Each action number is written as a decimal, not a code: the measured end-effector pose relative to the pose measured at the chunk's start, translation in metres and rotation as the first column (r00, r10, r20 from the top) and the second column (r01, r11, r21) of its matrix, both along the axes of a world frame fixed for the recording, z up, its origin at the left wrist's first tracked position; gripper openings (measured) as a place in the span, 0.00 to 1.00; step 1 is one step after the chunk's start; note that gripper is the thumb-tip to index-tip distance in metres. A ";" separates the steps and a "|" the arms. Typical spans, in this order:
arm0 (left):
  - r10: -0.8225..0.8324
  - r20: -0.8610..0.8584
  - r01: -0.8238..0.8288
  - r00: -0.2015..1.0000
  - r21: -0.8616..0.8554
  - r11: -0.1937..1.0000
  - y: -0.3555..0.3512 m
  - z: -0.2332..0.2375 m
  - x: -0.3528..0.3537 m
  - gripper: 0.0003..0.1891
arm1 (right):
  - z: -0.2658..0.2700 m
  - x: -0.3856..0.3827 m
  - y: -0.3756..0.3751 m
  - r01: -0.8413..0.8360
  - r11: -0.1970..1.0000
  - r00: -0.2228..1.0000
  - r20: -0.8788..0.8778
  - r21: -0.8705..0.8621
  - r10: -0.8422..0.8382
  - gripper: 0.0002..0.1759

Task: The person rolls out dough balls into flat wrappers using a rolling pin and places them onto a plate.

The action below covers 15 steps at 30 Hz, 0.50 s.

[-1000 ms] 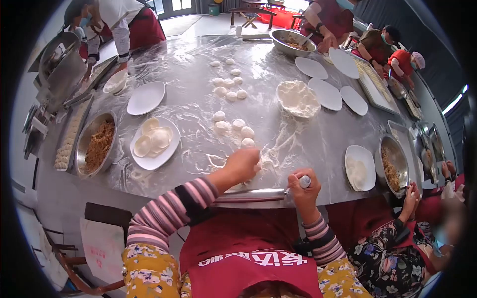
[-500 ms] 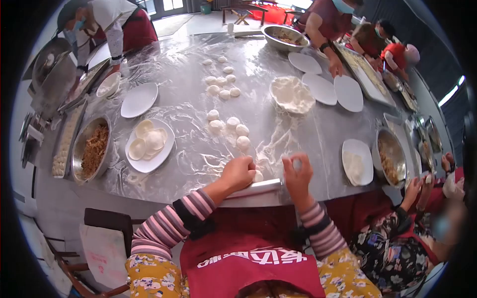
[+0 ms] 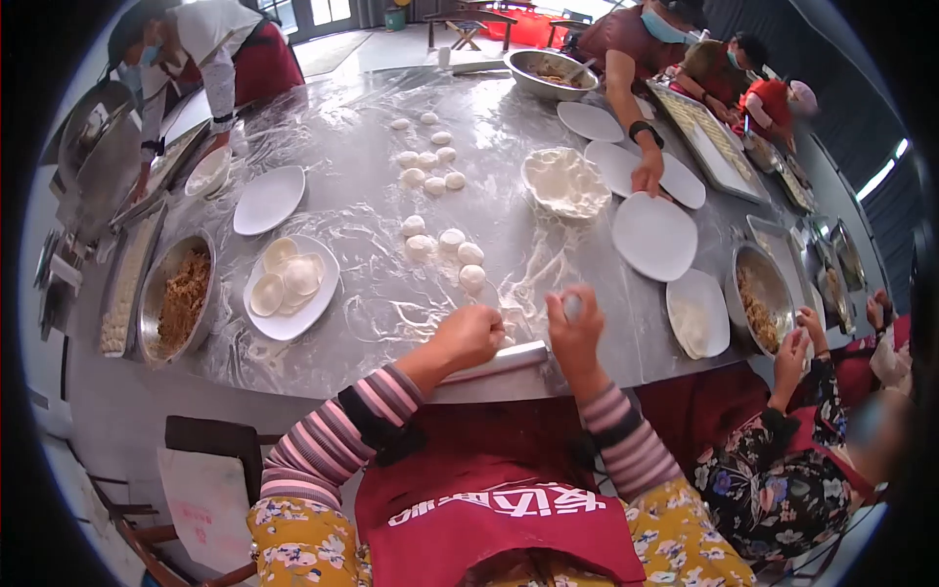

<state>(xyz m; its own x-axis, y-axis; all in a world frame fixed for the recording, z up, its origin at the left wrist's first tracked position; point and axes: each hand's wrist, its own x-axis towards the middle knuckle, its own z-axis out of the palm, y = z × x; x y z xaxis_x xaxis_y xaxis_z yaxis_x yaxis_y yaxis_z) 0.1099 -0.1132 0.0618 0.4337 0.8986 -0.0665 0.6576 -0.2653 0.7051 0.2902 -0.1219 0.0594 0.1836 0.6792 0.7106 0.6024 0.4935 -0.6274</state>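
My left hand (image 3: 468, 338) is closed at the near edge of the steel table, its fingers pinched on a piece of dough (image 3: 507, 341) that shows only in part. A rolling pin (image 3: 509, 360) lies close below it, pointing toward my right hand. My right hand (image 3: 577, 333) is raised beside the pin's end, fingers curved, with a gap between thumb and forefinger; I see nothing gripped in it. Just beyond my left hand lie several floured dough rounds (image 3: 470, 253). A white plate of flat dough wrappers (image 3: 294, 282) stands to the left.
Steel bowls of filling stand left (image 3: 186, 293) and right (image 3: 761, 298). A flour bowl (image 3: 567, 183) sits beyond my right hand. A co-worker's hand (image 3: 648, 174) touches a white plate (image 3: 655, 238). Other people stand around the table; one sits close at my right.
The co-worker's hand across the table has come toward me, and a white plate now lies nearer, by the flour bowl. My own hands have barely shifted. The whole view has moved slightly.
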 end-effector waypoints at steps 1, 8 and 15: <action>0.013 -0.093 -0.007 0.996 0.061 0.998 0.003 0.005 0.003 0.09 | 0.000 -0.004 0.014 -0.026 1.000 1.000 0.003 -0.004 0.026 0.13; -0.057 0.025 0.056 0.998 0.033 0.998 0.010 0.003 -0.011 0.08 | -0.007 0.010 -0.013 -0.020 0.989 1.000 -0.013 -0.145 0.019 0.14; -0.002 0.090 0.007 0.996 -0.053 0.999 0.007 0.001 -0.007 0.05 | 0.006 0.002 -0.003 -0.091 0.992 0.993 -0.087 -0.093 0.083 0.14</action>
<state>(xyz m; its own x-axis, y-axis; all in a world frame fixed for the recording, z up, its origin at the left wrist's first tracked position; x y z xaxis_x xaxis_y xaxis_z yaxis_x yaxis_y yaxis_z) 0.1033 -0.1058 0.0629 0.4442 0.8928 -0.0749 0.5901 -0.2287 0.7743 0.2918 -0.1245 0.0652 0.1764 0.7598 0.6258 0.5042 0.4763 -0.7204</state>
